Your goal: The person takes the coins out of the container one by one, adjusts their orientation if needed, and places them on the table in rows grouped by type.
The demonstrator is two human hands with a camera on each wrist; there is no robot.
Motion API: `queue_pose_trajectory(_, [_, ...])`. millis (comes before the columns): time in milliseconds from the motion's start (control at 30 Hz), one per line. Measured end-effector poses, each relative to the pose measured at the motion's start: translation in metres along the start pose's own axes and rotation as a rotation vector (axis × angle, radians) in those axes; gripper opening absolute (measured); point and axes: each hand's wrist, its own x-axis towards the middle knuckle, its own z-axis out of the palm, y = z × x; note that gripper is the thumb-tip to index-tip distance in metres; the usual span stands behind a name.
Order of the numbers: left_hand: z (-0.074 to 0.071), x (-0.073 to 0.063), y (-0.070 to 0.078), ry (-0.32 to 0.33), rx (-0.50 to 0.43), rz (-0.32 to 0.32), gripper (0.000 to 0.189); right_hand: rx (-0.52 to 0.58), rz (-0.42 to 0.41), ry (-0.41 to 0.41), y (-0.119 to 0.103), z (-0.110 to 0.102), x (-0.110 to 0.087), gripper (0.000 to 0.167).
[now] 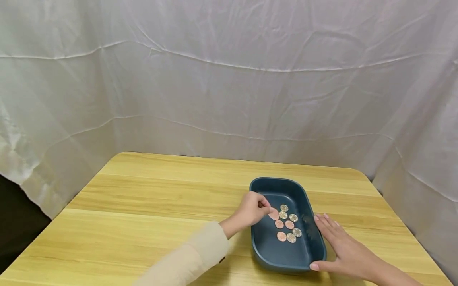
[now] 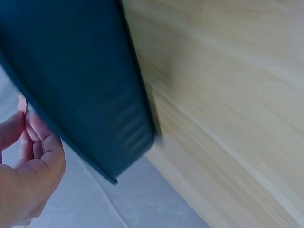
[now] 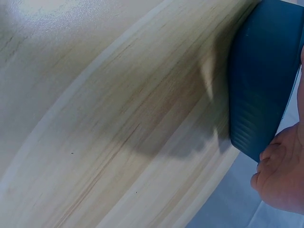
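Observation:
Between thumb and fingers my left hand (image 1: 255,207) pinches a copper-coloured coin (image 1: 274,214), raised over the tray's left side. In the left wrist view only a thin edge of that coin shows at the fingertips. Below it, on the floor of a dark blue tray (image 1: 266,248), several copper-coloured coins (image 1: 281,236) and gold-coloured coins (image 1: 291,238) lie flat in a loose group. My right hand (image 1: 345,250) rests against the tray's right side, fingers extended along the rim and thumb at the near right corner. In the right wrist view the tray's outer wall (image 3: 261,80) shows beside that hand.
The tray stands on the right part of a wood-grain table (image 1: 150,210) with rounded far corners. A pale, creased curtain (image 1: 229,99) hangs behind the table and along both sides. A dark area (image 1: 18,222) shows beyond the left edge.

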Motion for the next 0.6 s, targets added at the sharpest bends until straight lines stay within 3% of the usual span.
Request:
queue_pose_trajectory(333, [-0.027, -0.008, -0.015, 0.074, -0.148, -0.103, 0.013, -0.016, -0.007, -0.008, 0.002, 0.000, -0.001, 0.104])
queue_pose_trajectory(600, [-0.046, -0.012, -0.030, 0.107, -0.165, -0.195, 0.011, 0.009, 0.019, -0.012, 0.002, 0.001, -0.002, 0.103])
